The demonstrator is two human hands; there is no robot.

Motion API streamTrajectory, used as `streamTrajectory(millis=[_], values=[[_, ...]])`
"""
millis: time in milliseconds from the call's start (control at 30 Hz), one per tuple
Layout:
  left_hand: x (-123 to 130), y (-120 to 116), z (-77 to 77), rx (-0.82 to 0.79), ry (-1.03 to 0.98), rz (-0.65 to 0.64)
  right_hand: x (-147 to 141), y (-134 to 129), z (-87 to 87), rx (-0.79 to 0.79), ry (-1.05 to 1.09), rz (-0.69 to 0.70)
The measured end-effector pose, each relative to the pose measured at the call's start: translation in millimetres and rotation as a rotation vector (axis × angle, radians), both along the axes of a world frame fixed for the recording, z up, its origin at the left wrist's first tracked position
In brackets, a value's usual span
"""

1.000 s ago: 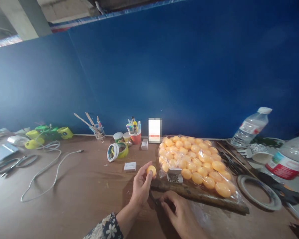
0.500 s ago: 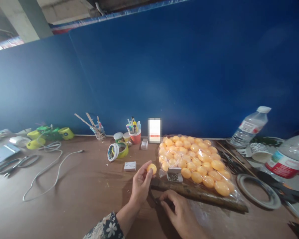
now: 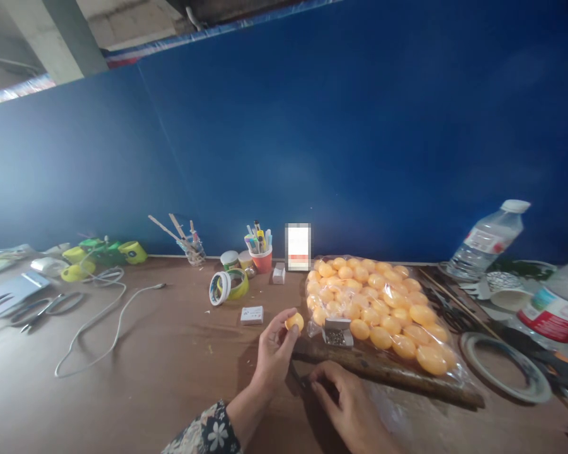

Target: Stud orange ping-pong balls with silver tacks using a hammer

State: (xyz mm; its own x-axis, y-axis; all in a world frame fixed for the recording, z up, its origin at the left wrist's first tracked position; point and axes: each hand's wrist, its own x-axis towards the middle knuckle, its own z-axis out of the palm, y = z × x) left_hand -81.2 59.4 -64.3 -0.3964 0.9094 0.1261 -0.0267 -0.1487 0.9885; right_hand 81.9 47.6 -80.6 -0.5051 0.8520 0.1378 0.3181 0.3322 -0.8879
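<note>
In my left hand an orange ping-pong ball is pinched between thumb and fingers, above the brown table. My right hand is lower and to the right, its fingers curled and closed around the near end of a thin dark tool. That tool points up and left toward my left wrist; its kind is not clear. Just beyond the hands, a small open box of tiny metal pieces rests against a clear bag of orange balls. A long wooden stick lies in front of the bag.
A small white box, tape rolls and a red cup of pens stand left of the bag. Plastic bottles and a large tape roll are at right. Scissors and a white cable lie at left.
The whole view has shifted slightly, so things appear a little farther right. Both hands keep nearly the same pose, with the ball still in my left hand.
</note>
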Motion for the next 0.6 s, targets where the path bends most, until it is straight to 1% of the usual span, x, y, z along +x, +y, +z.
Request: streamTrajectory(millis=[233,367,600], values=[[-1.2,0.6,-5.3,-0.015,0.073,-0.005,-0.7,0.5,-0.8,0.001,0.001,0.008],[-0.6,0.4,-3.5,-0.015,0.101,0.012,-1.0,1.4,-2.1,0.001,-0.007,0.012],[0.9,1.1,-0.8,-0.033,0.079,0.020,-0.2,1.3,-3.4,-0.011,-0.002,0.016]])
